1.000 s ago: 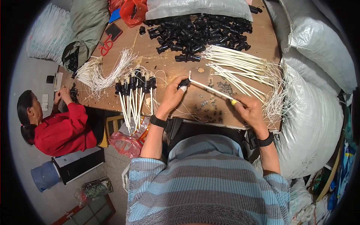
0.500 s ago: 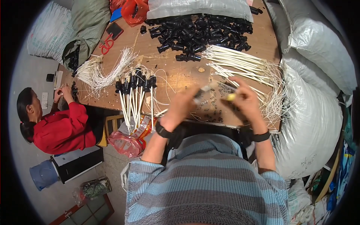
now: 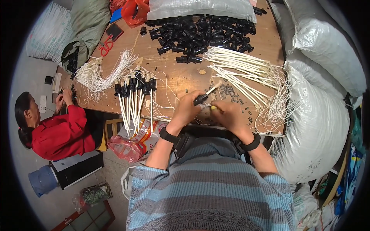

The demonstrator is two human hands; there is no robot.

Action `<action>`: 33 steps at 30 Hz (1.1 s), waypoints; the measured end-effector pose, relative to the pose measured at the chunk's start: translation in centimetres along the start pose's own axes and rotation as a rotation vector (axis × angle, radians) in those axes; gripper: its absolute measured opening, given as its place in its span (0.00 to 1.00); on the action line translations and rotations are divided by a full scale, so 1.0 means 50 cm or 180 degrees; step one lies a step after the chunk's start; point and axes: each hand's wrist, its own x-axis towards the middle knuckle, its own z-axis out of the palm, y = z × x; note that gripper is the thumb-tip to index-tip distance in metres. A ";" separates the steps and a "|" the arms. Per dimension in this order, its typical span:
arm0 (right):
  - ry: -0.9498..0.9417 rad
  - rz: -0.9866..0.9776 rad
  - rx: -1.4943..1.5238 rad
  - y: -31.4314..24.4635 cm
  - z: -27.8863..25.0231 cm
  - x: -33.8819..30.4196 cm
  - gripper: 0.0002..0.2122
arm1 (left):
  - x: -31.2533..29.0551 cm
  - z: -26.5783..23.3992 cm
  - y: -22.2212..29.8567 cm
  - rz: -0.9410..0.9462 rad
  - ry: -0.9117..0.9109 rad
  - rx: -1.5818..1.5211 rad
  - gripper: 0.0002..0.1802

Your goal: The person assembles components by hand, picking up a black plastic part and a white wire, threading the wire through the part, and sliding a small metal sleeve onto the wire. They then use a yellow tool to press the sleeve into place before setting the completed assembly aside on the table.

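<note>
My left hand [image 3: 187, 111] is closed around a black plastic socket [image 3: 200, 99] from which a pale stick-like tube [image 3: 213, 89] points up and to the right. Close against it, my right hand [image 3: 232, 116] is closed on a small tool with a yellow part [image 3: 214, 108]. The tool's tip meets the near end of the socket, though fingers cover the contact. Small dark metal pieces [image 3: 229, 92] lie scattered just beyond my right hand. Finished-looking black sockets on white tubes [image 3: 135, 86] rest left of my left hand, their tubes overhanging the table edge.
A heap of black sockets [image 3: 200, 34] covers the far table. Bundles of white tubes with thin wires [image 3: 243, 67] lie at right, and white wires [image 3: 110, 75] at left. Red scissors [image 3: 106, 48] sit far left. Bulging white sacks [image 3: 314, 127] flank the right side. A person in red [image 3: 63, 133] works at left.
Both hands have come together near the table's front edge. The right hand moved left and nearer, bringing the yellow tool up to the socket held in the left.
</note>
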 end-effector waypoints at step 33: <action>-0.0427 -0.0104 0.0866 -0.001 0.005 -0.012 0.07 | -0.042 -0.001 0.024 0.1848 0.0445 0.0289 0.15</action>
